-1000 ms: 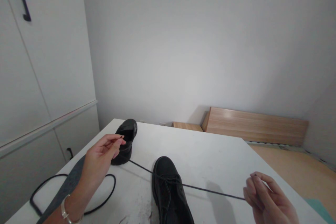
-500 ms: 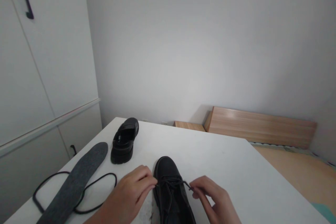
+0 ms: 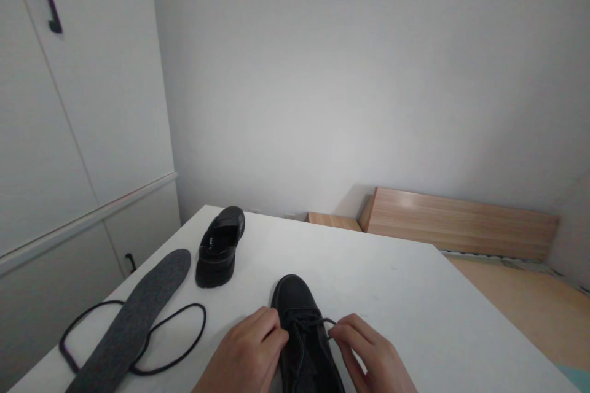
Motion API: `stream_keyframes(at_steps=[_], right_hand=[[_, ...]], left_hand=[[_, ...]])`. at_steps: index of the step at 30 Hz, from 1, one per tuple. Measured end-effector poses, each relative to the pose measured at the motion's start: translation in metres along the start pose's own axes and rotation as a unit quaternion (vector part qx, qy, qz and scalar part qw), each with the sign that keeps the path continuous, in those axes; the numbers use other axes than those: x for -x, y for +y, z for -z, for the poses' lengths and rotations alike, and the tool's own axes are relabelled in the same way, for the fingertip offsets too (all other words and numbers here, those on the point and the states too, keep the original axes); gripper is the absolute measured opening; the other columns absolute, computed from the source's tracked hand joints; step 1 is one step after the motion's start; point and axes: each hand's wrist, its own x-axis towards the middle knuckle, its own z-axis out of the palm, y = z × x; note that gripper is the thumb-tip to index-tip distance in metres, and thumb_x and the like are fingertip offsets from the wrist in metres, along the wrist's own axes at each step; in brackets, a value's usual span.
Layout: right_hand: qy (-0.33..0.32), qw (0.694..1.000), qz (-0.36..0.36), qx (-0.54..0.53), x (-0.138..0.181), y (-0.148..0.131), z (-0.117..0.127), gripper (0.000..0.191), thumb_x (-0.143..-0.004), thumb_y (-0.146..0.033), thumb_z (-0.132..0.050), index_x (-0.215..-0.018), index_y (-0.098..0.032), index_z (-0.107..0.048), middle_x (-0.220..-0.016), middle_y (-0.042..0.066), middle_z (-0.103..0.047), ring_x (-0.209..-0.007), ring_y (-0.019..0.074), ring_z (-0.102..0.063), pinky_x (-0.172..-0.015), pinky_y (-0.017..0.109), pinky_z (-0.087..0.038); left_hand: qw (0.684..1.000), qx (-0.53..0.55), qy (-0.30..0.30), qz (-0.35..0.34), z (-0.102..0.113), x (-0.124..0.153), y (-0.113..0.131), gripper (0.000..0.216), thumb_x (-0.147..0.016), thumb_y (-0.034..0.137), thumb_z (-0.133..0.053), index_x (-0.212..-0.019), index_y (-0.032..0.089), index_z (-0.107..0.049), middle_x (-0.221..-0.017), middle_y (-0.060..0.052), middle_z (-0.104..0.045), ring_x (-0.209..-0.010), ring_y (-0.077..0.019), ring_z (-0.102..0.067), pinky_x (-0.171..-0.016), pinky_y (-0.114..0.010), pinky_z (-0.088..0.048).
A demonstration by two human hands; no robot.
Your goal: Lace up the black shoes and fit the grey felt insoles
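Note:
A black lace-up shoe (image 3: 293,292) lies on the white table in front of me, toe pointing away. From its eyelets a dark shoelace (image 3: 325,320) arcs out to the right. My right hand (image 3: 371,350) pinches that lace between thumb and fingertips, just off the shoe's right side. At the left edge of the shoe, my left hand (image 3: 255,347) is closed, its fingertips against the upper beside the lacing. Whatever it grips is hidden by the fingers. The shoe's heel end runs out of view at the bottom.
A second black shoe (image 3: 220,247) stands farther back on the white table (image 3: 369,264). To the left, a grey insole (image 3: 138,313) lies across a loop of black cord (image 3: 201,331). White cabinets (image 3: 83,104) flank the left; a wooden headboard (image 3: 461,221) is at the right.
My left hand has moved right and slightly down, against the shoe. My right hand has shifted slightly left, and the lace beside it bows more loosely.

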Motion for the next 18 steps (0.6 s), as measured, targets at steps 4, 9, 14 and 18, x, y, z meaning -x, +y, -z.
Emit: stream_keyframes(at_steps=[4,9,14,18], right_hand=[[0.026,0.997,0.017,0.064,0.000,0.000,0.000,0.031,-0.090,-0.005,-0.046,-0.107,-0.025,-0.063,-0.096,0.005,-0.071,-0.084,0.0179,-0.070,-0.073,0.027,-0.058],[0.030,0.996,0.021,0.077,0.000,-0.001,0.000,0.028,-0.091,-0.007,-0.048,-0.105,-0.026,-0.063,-0.096,0.005,-0.071,-0.085,0.0182,-0.070,-0.074,0.028,-0.058],[0.059,0.993,0.035,0.097,-0.004,-0.007,-0.002,0.031,-0.088,-0.004,-0.048,-0.103,-0.025,-0.065,-0.101,0.007,-0.069,-0.087,0.0199,-0.067,-0.074,0.031,-0.058],[0.067,0.996,0.024,0.047,-0.004,-0.011,-0.005,0.032,-0.089,-0.004,-0.048,-0.105,-0.026,-0.067,-0.094,0.005,-0.068,-0.083,0.0176,-0.068,-0.070,0.026,-0.058]], left_hand=[[0.998,-0.028,0.060,-0.009,-0.001,-0.001,0.002,0.027,-0.091,0.005,-0.045,-0.092,0.021,-0.066,-0.102,-0.005,-0.062,-0.097,-0.0239,-0.055,-0.082,-0.036,-0.047],[0.999,-0.041,0.020,-0.013,-0.008,0.001,-0.001,0.020,-0.092,0.008,-0.050,-0.095,0.021,-0.065,-0.087,-0.004,-0.063,-0.084,-0.0219,-0.057,-0.071,-0.032,-0.048],[0.999,-0.036,0.007,-0.007,-0.012,0.003,0.005,0.032,-0.092,0.008,-0.052,-0.121,0.021,-0.060,-0.092,-0.003,-0.068,-0.084,-0.0204,-0.063,-0.071,-0.028,-0.053],[0.999,-0.033,-0.014,0.040,-0.011,-0.001,0.016,0.032,-0.086,0.018,-0.067,-0.117,0.023,-0.063,-0.097,-0.003,-0.068,-0.088,-0.0217,-0.065,-0.075,-0.029,-0.055]])
